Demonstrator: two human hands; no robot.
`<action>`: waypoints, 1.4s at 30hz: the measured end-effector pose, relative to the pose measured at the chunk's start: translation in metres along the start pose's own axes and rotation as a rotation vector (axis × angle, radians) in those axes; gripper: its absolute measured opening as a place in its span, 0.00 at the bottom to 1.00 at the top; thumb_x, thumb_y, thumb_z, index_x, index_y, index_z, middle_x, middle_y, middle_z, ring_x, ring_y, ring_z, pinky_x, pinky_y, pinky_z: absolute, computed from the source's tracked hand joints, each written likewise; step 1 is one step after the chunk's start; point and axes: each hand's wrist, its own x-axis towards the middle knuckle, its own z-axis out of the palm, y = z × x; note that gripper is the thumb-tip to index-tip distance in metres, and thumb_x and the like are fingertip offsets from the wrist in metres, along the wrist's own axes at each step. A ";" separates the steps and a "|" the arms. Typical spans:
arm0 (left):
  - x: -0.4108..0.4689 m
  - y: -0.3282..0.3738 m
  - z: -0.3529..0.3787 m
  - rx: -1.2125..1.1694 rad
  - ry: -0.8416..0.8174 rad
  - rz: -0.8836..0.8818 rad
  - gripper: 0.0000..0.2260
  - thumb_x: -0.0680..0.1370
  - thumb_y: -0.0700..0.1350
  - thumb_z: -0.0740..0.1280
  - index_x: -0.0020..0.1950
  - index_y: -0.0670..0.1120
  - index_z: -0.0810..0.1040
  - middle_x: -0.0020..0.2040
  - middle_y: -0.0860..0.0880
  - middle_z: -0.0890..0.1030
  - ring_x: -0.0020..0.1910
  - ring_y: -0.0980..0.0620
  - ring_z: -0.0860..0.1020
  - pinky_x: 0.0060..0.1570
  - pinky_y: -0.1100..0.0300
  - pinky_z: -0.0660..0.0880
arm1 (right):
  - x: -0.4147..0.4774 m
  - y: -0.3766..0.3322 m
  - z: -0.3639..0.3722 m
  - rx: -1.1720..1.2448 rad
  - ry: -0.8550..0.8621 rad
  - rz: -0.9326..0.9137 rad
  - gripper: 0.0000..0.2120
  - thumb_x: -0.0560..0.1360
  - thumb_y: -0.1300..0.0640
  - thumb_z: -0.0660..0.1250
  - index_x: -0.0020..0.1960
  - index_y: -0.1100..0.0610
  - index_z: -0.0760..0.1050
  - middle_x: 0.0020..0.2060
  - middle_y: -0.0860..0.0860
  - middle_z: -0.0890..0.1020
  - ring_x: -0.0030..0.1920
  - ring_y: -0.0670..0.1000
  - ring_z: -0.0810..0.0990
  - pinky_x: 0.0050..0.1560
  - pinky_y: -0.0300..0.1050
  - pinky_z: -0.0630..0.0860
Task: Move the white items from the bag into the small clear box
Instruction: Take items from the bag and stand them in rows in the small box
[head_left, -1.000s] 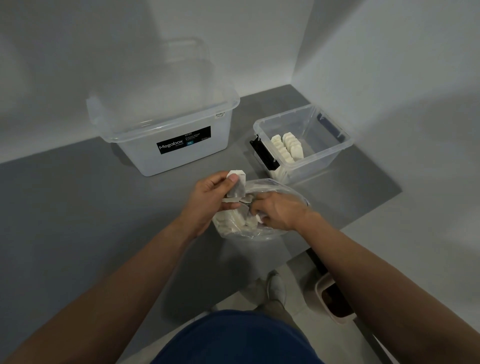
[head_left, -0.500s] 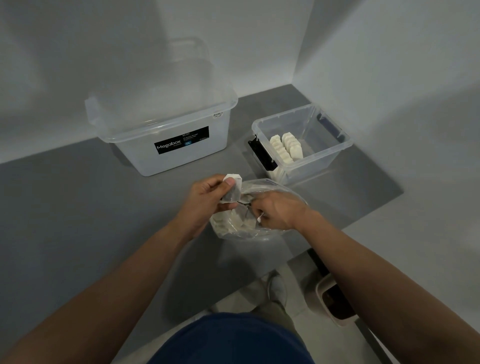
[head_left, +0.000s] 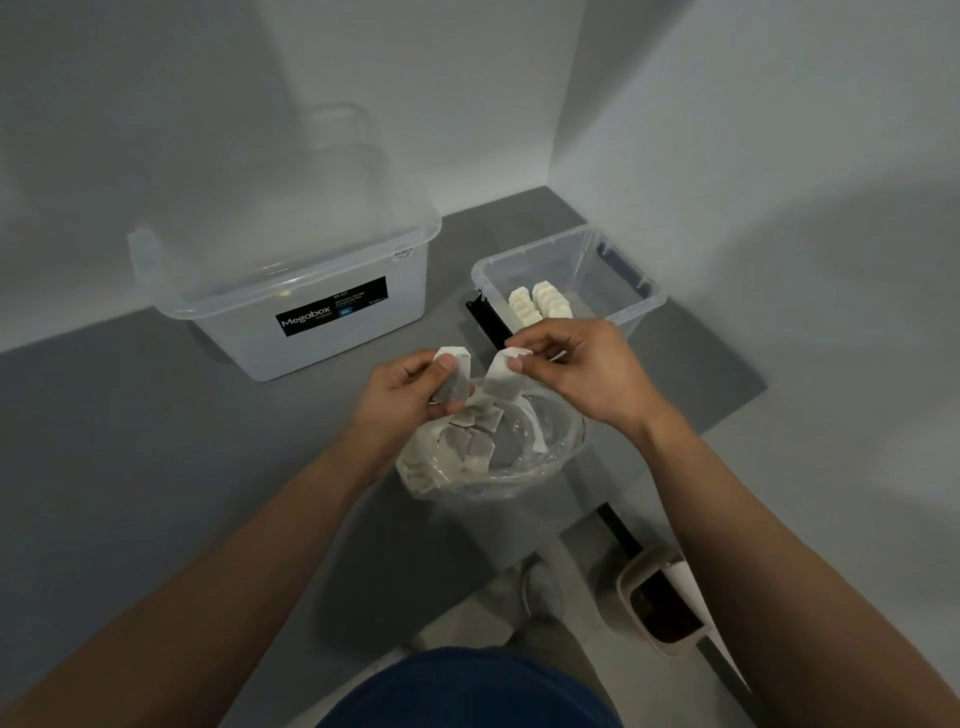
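A clear plastic bag (head_left: 545, 457) lies open on the grey table, with several white tea bags (head_left: 457, 452) inside. My left hand (head_left: 400, 400) pinches one tea bag (head_left: 454, 376) just above the bag's left side. My right hand (head_left: 582, 369) pinches a second tea bag (head_left: 503, 382) by its top, lifted clear of the bag. Behind my right hand stands the small clear box (head_left: 618, 275), holding two neat rows of tea bags (head_left: 540, 306).
A large clear Megabox tub (head_left: 291, 291) stands at the back left against the wall. A black strip (head_left: 483, 322) lies beside the small box. Below the table edge are a beige bin (head_left: 665, 597) and my shoe (head_left: 540, 587).
My right hand has come up out of the bag with a tea bag pinched in its fingers. My left hand keeps holding its tea bag in about the same place.
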 end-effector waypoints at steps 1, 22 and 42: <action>0.002 0.002 0.004 -0.009 -0.003 -0.004 0.09 0.83 0.43 0.66 0.58 0.40 0.83 0.51 0.37 0.84 0.54 0.38 0.84 0.46 0.59 0.83 | 0.001 0.001 -0.006 -0.045 0.001 -0.004 0.06 0.74 0.54 0.77 0.51 0.49 0.87 0.44 0.40 0.87 0.44 0.41 0.84 0.46 0.31 0.75; 0.059 0.030 0.092 -0.037 0.147 0.106 0.11 0.84 0.43 0.63 0.59 0.38 0.81 0.52 0.37 0.85 0.50 0.41 0.86 0.45 0.59 0.83 | 0.145 0.085 -0.105 -0.500 -0.216 0.053 0.05 0.73 0.59 0.76 0.48 0.53 0.83 0.41 0.48 0.84 0.41 0.45 0.81 0.43 0.35 0.76; 0.077 0.013 0.116 -0.077 0.253 0.050 0.10 0.83 0.44 0.64 0.58 0.41 0.82 0.55 0.39 0.84 0.53 0.40 0.85 0.52 0.55 0.83 | 0.181 0.154 -0.069 -0.770 -0.626 -0.076 0.08 0.70 0.60 0.76 0.48 0.54 0.80 0.46 0.49 0.83 0.47 0.53 0.81 0.50 0.47 0.79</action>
